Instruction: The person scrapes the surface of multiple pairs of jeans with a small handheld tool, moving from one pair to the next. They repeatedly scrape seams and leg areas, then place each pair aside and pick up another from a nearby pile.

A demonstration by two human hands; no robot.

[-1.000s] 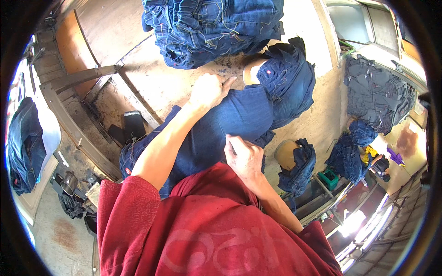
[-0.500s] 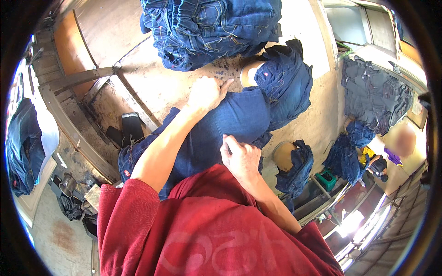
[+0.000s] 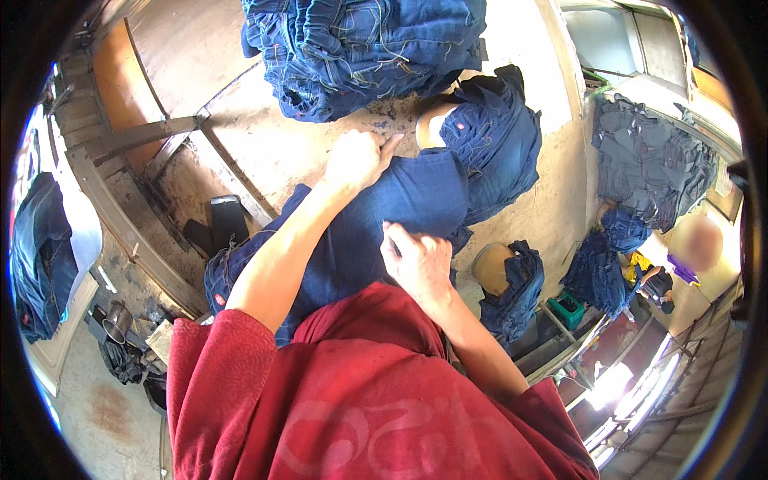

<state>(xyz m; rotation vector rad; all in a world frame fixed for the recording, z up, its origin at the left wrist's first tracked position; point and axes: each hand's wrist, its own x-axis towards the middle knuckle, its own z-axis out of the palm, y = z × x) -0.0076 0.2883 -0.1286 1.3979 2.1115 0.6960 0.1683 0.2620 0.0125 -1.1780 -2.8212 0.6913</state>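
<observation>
Left hand [image 3: 356, 160]: it rests on the far edge of the dark blue jeans [image 3: 376, 224], fingers curled down and one finger pointing out along the cloth; the grip is a loose fist pressed on the fabric, and I cannot tell if it pinches any cloth.
Right hand [image 3: 420, 264]: it lies on the near part of the same jeans, close to the body; fingers are bent and the fingertips touch the denim, the grip is partly closed on the fabric.
Jeans: one pair is spread flat on the bench [image 3: 264, 152], between the two hands; the waist part [image 3: 488, 144] lies folded over to the right, with its light inner lining visible.
Stack of jeans [image 3: 360, 48]: a high pile of folded blue denim stands at the far side of the bench, just beyond the left hand.
Other denim: a second heap [image 3: 648, 168] lies at the right, well apart.
Clothing: the person wears a red shirt [image 3: 352, 400].
Another person [image 3: 688, 248]: at the right, far from the bench.
</observation>
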